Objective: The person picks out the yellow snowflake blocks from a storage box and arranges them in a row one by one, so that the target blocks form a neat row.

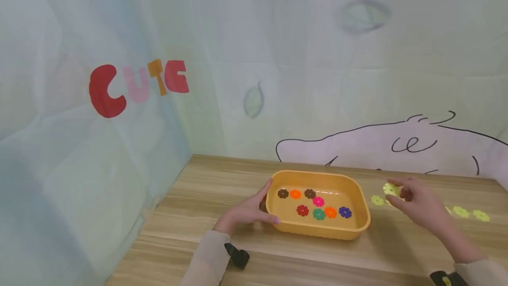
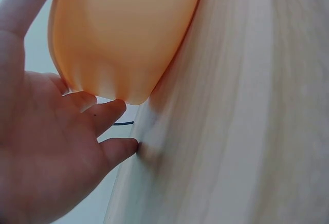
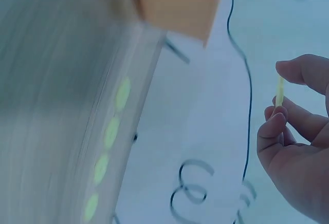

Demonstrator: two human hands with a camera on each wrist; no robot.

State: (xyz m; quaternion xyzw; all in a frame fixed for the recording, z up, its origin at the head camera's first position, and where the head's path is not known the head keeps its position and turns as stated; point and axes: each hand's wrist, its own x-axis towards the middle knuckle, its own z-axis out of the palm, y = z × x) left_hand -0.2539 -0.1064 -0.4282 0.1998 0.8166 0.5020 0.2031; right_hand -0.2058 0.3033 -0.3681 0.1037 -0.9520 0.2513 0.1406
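A yellow-orange plastic basin (image 1: 317, 231) stands on the wooden table, with several flower-shaped notched plastic discs in brown, orange, pink, red, green and blue inside. My left hand (image 1: 248, 210) rests against its left end, thumb and fingers spread; in the left wrist view the fingertips of that hand (image 2: 56, 142) touch the basin's wall (image 2: 123, 34). Between thumb and fingers my right hand (image 1: 422, 204) pinches a yellow notched disc (image 1: 390, 190), raised above the table to the right of the basin. Edge-on, the same disc (image 3: 279, 91) shows in the right wrist view.
More yellow discs lie in a row along the table's right side, among them one left of my right hand (image 1: 377, 200) and another at the far right (image 1: 481, 215). My right hand hides part of the row. A printed cloth wall (image 1: 317, 100) rises behind the table.
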